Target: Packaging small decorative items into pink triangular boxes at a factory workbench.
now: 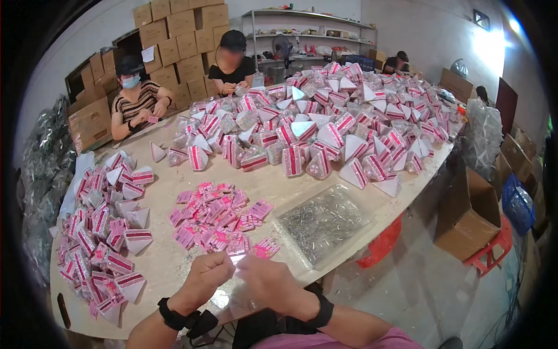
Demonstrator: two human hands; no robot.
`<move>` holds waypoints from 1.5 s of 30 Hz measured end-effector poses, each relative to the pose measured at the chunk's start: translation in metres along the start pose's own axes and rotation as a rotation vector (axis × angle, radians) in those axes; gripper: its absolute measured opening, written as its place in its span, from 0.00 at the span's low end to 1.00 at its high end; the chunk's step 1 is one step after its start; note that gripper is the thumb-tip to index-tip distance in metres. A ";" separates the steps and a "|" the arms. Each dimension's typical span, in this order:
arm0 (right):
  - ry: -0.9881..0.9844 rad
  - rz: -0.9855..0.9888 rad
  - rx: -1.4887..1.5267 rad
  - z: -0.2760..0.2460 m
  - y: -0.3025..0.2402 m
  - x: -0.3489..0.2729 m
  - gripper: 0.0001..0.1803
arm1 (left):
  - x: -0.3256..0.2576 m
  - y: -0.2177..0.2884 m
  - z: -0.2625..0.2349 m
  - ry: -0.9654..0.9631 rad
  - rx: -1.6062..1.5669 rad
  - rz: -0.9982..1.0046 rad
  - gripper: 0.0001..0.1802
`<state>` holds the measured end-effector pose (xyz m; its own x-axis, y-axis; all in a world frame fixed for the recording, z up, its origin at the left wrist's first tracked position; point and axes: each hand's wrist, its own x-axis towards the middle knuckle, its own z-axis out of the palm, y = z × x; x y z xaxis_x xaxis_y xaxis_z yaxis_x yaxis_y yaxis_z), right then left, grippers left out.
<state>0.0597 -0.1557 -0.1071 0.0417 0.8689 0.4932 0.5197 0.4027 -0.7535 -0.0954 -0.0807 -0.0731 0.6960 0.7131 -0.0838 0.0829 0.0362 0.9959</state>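
My left hand (208,278) and my right hand (272,284) meet close together over the near edge of the table. Both have their fingers closed, pinching a small pale, shiny piece (237,259) between them; its kind cannot be made out, and my right hand is slightly blurred. Just beyond my hands lies a loose pile of small pink printed cards (215,212). To the right of the cards, a clear shallow plastic tray (363,224) holds many thin metal pins or clips, too small to tell which.
Wedge-shaped pink-and-white packs (107,232) are heaped at the left, and a larger heap of packs (325,128) covers the far side. A dark slim object (63,310) lies at the left edge. Co-workers (139,104) sit across the table (163,256). An open carton (468,215) rests on a red stool (494,253).
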 end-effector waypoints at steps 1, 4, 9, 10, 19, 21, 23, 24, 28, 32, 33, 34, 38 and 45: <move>-0.004 -0.032 -0.049 0.002 0.008 -0.001 0.08 | 0.002 -0.002 -0.002 0.013 0.036 0.005 0.10; 0.021 0.073 0.116 0.002 0.007 -0.003 0.09 | 0.007 0.005 -0.005 0.038 0.225 0.033 0.10; -0.097 0.322 0.593 0.025 0.033 -0.017 0.07 | 0.048 0.054 -0.014 0.150 0.470 0.073 0.11; -0.144 0.413 0.684 0.025 0.038 -0.021 0.07 | 0.069 0.058 -0.019 0.146 0.593 0.112 0.11; -0.538 0.804 1.192 -0.001 0.070 -0.018 0.10 | 0.281 0.075 0.006 0.043 1.106 0.298 0.23; -0.412 0.922 1.165 0.004 0.060 -0.020 0.09 | 0.315 0.064 0.020 0.089 1.099 0.256 0.30; -0.407 0.697 1.077 0.003 0.071 -0.024 0.08 | 0.339 0.056 0.048 0.170 1.109 0.124 0.34; -0.425 0.716 1.201 0.000 0.074 -0.025 0.07 | 0.346 0.052 0.058 0.216 1.114 0.056 0.37; -0.463 0.696 1.395 0.002 0.076 -0.027 0.06 | 0.363 0.042 0.078 0.184 1.155 -0.013 0.43; -0.442 0.717 1.428 -0.002 0.073 -0.025 0.06 | 0.380 0.019 0.064 0.178 1.171 0.054 0.37; -0.433 0.777 1.440 -0.008 0.065 -0.021 0.05 | 0.380 0.017 0.057 0.132 1.069 -0.010 0.34; -0.424 0.830 1.444 -0.012 0.059 -0.018 0.05 | 0.374 0.025 0.050 0.091 0.967 -0.065 0.31; -0.443 0.768 1.245 -0.004 0.062 -0.022 0.05 | 0.339 0.032 0.009 0.049 0.480 -0.168 0.20; -0.494 0.822 1.220 -0.007 0.069 -0.020 0.09 | 0.217 0.034 -0.042 0.222 -0.542 -0.087 0.13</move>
<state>0.1006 -0.1468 -0.1663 -0.4464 0.8669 -0.2217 -0.5005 -0.4473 -0.7412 0.0286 0.1042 -0.0564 0.5318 0.8191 -0.2150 -0.2843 0.4118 0.8658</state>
